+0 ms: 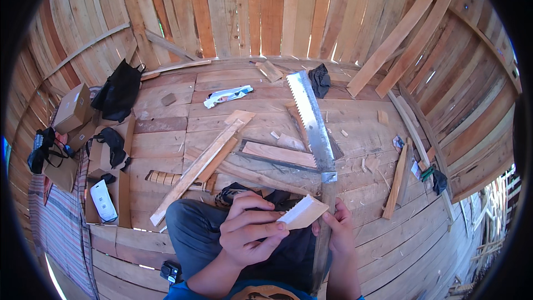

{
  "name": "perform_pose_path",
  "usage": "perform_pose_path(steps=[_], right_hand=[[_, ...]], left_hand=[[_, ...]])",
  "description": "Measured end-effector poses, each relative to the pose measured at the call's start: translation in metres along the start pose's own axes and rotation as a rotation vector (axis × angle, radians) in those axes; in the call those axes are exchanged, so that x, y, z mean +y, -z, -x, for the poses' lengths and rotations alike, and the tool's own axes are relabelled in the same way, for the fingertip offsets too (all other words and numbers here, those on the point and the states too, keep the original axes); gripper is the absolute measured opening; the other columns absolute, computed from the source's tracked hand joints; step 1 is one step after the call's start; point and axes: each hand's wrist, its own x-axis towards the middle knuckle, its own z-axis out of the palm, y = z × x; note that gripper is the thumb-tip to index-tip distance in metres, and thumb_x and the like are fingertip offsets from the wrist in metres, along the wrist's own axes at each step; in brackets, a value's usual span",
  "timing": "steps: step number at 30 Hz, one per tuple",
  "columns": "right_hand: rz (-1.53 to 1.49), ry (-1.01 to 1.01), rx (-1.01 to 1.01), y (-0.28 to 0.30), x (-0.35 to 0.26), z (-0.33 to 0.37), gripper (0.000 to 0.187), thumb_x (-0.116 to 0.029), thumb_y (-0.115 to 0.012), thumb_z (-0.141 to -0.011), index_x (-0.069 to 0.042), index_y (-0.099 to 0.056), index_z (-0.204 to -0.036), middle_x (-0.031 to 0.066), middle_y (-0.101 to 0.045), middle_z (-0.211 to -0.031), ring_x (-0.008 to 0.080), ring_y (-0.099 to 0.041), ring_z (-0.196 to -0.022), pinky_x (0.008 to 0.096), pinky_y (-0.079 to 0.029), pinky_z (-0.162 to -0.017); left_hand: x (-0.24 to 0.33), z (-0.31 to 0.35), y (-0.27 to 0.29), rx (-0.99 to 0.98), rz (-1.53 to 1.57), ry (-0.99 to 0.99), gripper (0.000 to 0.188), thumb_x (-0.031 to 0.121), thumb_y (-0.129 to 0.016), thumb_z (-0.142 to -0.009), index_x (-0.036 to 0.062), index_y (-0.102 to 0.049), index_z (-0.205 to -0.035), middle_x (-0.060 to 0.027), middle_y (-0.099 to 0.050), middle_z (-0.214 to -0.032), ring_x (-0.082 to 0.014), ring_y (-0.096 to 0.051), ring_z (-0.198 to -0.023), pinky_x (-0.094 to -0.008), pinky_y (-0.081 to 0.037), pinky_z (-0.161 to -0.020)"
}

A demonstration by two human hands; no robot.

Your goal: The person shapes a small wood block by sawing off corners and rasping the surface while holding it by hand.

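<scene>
My left hand (250, 230) is closed on a small pale wooden block (306, 213), its fingertips at the block's left end. One long side of the block catches bright light. Close beside it, my right hand (336, 226) grips the wooden handle of a handsaw (311, 119). The saw's long toothed blade points away from me, teeth to the left, above the floor boards. The block's right end comes close to the saw handle; whether they touch I cannot tell. My crossed legs (194, 230) are below my hands.
Wood strips (202, 166) and a dark-edged board (280, 154) lie ahead on the plank floor (161, 108). Open cardboard boxes (125, 189) and a black bag (118, 90) stand left. A loose plank (397, 180) lies right; a small black camera (170, 270) sits by my left side.
</scene>
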Motion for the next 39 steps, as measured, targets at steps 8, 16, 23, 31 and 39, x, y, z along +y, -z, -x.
perform_pose_path(steps=[8, 16, 23, 31, 39], right_hand=[[0.211, 0.076, 0.113, -0.014, -0.001, 0.003, 0.025, -0.012, -0.056, -0.096, -0.003, -0.046, -0.117, 0.021, -0.067, -0.093, 0.017, -0.061, -0.059, 0.0285, -0.05, -0.051], [0.817, 0.334, 0.281, 0.001, -0.038, 0.045, 0.025, -0.019, -0.047, -0.1, -0.001, -0.051, -0.117, 0.0089, -0.06, -0.076, 0.0114, -0.05, -0.055, 0.0244, -0.041, -0.052], [1.234, 0.213, 0.285, 0.059, -0.025, 0.082, 0.04, -0.032, -0.05, -0.095, 0.003, -0.059, -0.113, 0.0152, -0.059, -0.078, 0.0239, -0.059, -0.07, 0.0346, -0.045, -0.065], [1.284, -0.1, 0.261, 0.056, -0.004, 0.1, 0.029, -0.019, -0.073, -0.084, 0.002, -0.056, -0.095, 0.0148, -0.059, -0.067, 0.0253, -0.061, -0.058, 0.0337, -0.046, -0.054], [1.451, 0.007, 0.206, 0.077, 0.015, 0.116, 0.024, -0.014, -0.067, -0.087, 0.002, -0.055, -0.1, 0.0198, -0.061, -0.069, 0.0391, -0.062, -0.061, 0.0406, -0.048, -0.055]], left_hand=[[-0.004, 0.006, 0.002, 0.135, 0.066, 0.041, 0.048, 0.001, -0.076, -0.077, 0.0112, -0.038, -0.104, -0.0136, -0.071, -0.085, -0.0244, -0.062, -0.088, -0.0412, -0.041, -0.086], [-0.043, 0.058, -0.013, -0.065, 0.041, 0.141, 0.048, -0.005, -0.07, -0.079, 0.0102, -0.033, -0.106, -0.0164, -0.068, -0.09, -0.0259, -0.061, -0.079, -0.0415, -0.043, -0.08], [-0.05, 0.132, -0.065, -0.133, 0.2, 0.345, 0.044, -0.006, -0.072, -0.077, 0.0069, -0.041, -0.105, -0.0157, -0.065, -0.091, -0.0246, -0.064, -0.083, -0.0362, -0.05, -0.072], [-0.051, 0.145, -0.076, -0.289, 0.208, 0.33, 0.04, -0.003, -0.075, -0.071, 0.0038, -0.052, -0.102, -0.0139, -0.065, -0.091, -0.0275, -0.064, -0.081, -0.0354, -0.052, -0.071], [-0.054, 0.149, -0.077, -0.497, 0.03, 0.38, 0.025, 0.003, -0.075, -0.066, 0.0048, -0.067, -0.09, -0.0085, -0.062, -0.091, -0.0269, -0.061, -0.087, -0.0372, -0.05, -0.077]])
